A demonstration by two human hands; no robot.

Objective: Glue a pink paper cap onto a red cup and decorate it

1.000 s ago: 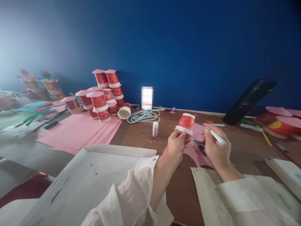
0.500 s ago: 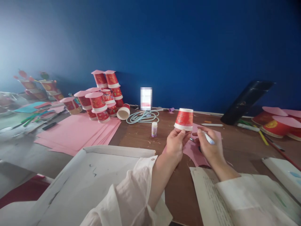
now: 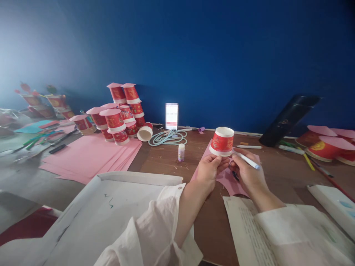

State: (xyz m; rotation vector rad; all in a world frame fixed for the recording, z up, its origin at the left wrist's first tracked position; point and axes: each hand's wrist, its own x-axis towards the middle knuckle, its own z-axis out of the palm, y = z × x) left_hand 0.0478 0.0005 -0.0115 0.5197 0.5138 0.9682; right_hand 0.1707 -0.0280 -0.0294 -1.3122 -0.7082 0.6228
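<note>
An upside-down red paper cup (image 3: 222,142) with a white base and rim is held up over the table. My left hand (image 3: 209,170) grips its lower edge between thumb and fingers. Close by on the right, my right hand (image 3: 251,173) is closed around a white marker (image 3: 249,161) with a pale blue end, its fingertips by the cup's rim. Under both hands lies a cut sheet of pink paper (image 3: 235,188), with a small dark object on it, partly hidden by the right hand. A glue stick (image 3: 181,153) stands upright to the left.
Stacked red cups with pink discs (image 3: 116,120) stand left on pink sheets (image 3: 91,159). A coiled pale cable (image 3: 168,138) lies at the back. Black cylinder (image 3: 290,120), more cups (image 3: 330,147) and pens are right; a white box lid (image 3: 133,207) and printed paper (image 3: 244,225) are in front.
The cup has shifted slightly right and tipped so its white base shows more. My right hand has come closer to it, the marker moving a little right.
</note>
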